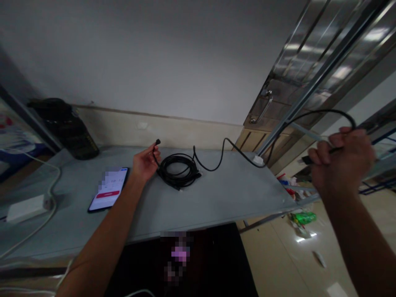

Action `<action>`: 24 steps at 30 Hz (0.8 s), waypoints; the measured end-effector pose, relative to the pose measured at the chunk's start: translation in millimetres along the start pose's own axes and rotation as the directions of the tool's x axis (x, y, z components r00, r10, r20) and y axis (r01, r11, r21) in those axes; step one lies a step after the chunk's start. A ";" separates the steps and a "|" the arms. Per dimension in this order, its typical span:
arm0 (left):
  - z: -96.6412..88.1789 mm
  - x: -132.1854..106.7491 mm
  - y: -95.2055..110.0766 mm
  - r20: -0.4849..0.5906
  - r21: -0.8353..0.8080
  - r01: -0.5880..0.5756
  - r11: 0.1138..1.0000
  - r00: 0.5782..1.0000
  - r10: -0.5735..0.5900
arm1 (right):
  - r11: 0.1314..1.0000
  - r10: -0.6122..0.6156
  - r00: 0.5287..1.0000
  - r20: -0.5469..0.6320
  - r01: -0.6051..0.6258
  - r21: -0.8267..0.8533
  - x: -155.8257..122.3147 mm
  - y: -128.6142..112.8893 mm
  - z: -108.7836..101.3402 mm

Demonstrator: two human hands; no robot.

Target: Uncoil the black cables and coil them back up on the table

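A black cable (216,168) runs in loose waves across the grey tabletop (229,198) and rises at the right. My left hand (147,161) pinches one cable end, its small black plug pointing up over the table. Beside that hand lies a round coil of black cable (177,170), with more plug ends at its edge. Off the table's right end, my right hand (342,159) is closed around the raised stretch of cable, and a black plug sticks out on its left side. Whether both ends belong to one cable I cannot tell.
Left on the table lie a lit phone (109,189) and a white power adapter (29,208) with its white cord. A dark bottle (69,128) stands by the wall. A metal post (305,99) rises at the right, before a metal door (278,90).
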State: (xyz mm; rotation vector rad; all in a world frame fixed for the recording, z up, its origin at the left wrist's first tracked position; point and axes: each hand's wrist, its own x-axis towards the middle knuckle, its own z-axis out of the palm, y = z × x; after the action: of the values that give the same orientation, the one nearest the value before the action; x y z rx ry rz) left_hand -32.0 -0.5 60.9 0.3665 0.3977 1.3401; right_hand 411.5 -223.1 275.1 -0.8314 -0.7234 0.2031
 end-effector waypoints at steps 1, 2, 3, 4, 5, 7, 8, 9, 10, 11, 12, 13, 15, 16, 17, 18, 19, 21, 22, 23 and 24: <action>0.0 0.2 -1.6 -0.005 0.006 0.024 1.000 1.000 -0.024 | 1.000 -0.010 0.991 0.130 0.007 0.022 -11.2 6.2 18.5; 0.0 0.5 -3.0 -0.012 0.018 0.042 0.999 0.999 -0.042 | 0.999 -0.041 0.973 0.229 0.032 0.042 -23.9 15.3 36.4; -0.1 0.9 -4.2 -0.017 0.027 0.052 0.998 0.998 -0.052 | 0.997 -0.074 0.943 0.323 0.057 0.060 -37.9 27.1 53.2; -0.1 1.4 -5.2 -0.022 0.032 0.058 0.998 0.998 -0.057 | 0.993 -0.108 0.917 0.384 0.081 0.086 -53.2 41.4 68.6; -0.2 2.0 -6.0 -0.027 0.035 0.060 0.998 0.998 -0.059 | 0.993 -0.105 0.886 0.452 0.073 0.088 -69.3 57.8 82.4; -0.2 3.0 -7.0 -0.037 0.043 0.059 0.997 0.998 -0.058 | 0.999 -0.051 0.811 0.583 0.041 0.031 -101.6 95.3 104.0; -0.1 3.5 -7.3 -0.045 0.051 0.060 0.997 0.997 -0.058 | 0.999 -0.029 0.776 0.631 0.051 -0.017 -116.5 115.3 111.6; 0.0 4.1 -7.7 -0.054 0.063 0.061 0.996 0.997 -0.058 | 0.996 -0.018 0.725 0.689 0.076 -0.054 -129.8 135.5 117.2; 0.1 4.6 -8.2 -0.063 0.084 0.060 0.995 0.997 -0.055 | 0.989 -0.013 0.662 0.749 0.117 -0.086 -141.1 155.4 121.1; 0.1 5.3 -8.9 -0.072 0.110 0.056 0.992 0.996 -0.048 | 0.978 -0.019 0.594 0.804 0.177 -0.107 -150.1 174.6 123.8; -0.1 6.2 -9.8 -0.080 0.138 0.051 0.989 0.996 -0.040 | 0.961 -0.028 0.511 0.859 0.250 -0.118 -156.9 192.8 125.5; -0.6 7.2 -11.1 -0.086 0.164 0.045 0.985 0.996 -0.031 | 0.940 -0.040 0.430 0.902 0.323 -0.112 -161.8 209.6 126.8; -2.2 9.3 -14.5 -0.098 0.199 0.039 0.979 0.995 -0.019 | 0.901 -0.056 0.298 0.953 0.426 -0.080 -167.6 238.7 128.9; -3.3 10.2 -16.5 -0.095 0.214 0.032 0.976 0.995 -0.012 | 0.888 -0.060 0.253 0.966 0.456 -0.065 -169.6 250.8 129.8; -4.4 10.9 -18.5 -0.082 0.234 0.021 0.972 0.997 -0.001 | 0.876 -0.056 0.220 0.974 0.478 -0.057 -171.6 261.6 130.5; -5.5 11.4 -20.6 -0.064 0.259 0.004 0.966 0.998 0.013 | 0.866 -0.047 0.195 0.980 0.497 -0.057 -173.9 271.0 130.9; -6.4 11.6 -22.5 -0.045 0.287 -0.017 0.958 0.999 0.031 | 0.853 -0.038 0.174 0.984 0.519 -0.059 -176.6 279.3 130.9; -7.6 11.9 -25.9 -0.027 0.338 -0.065 0.939 0.997 0.079 | 0.818 -0.018 0.133 0.991 0.572 -0.062 -183.5 292.7 129.2; -8.0 12.0 -27.4 -0.034 0.360 -0.085 0.929 0.994 0.104 | 0.804 -0.011 0.127 0.992 0.591 -0.067 -187.3 297.9 127.6; -8.1 12.2 -28.7 -0.053 0.379 -0.099 0.920 0.990 0.128 | 0.794 -0.007 0.127 0.992 0.604 -0.072 -190.9 302.0 125.8; -8.2 12.4 -30.0 -0.068 0.402 -0.113 0.909 0.986 0.152 | 0.786 -0.007 0.132 0.991 0.613 -0.076 -194.0 305.2 123.8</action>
State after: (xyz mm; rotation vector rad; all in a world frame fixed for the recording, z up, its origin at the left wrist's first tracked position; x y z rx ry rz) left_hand -7.9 6.1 38.6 0.6774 0.7441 1.4113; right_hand 218.2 -28.1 9.2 -0.9296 -2.3199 0.1201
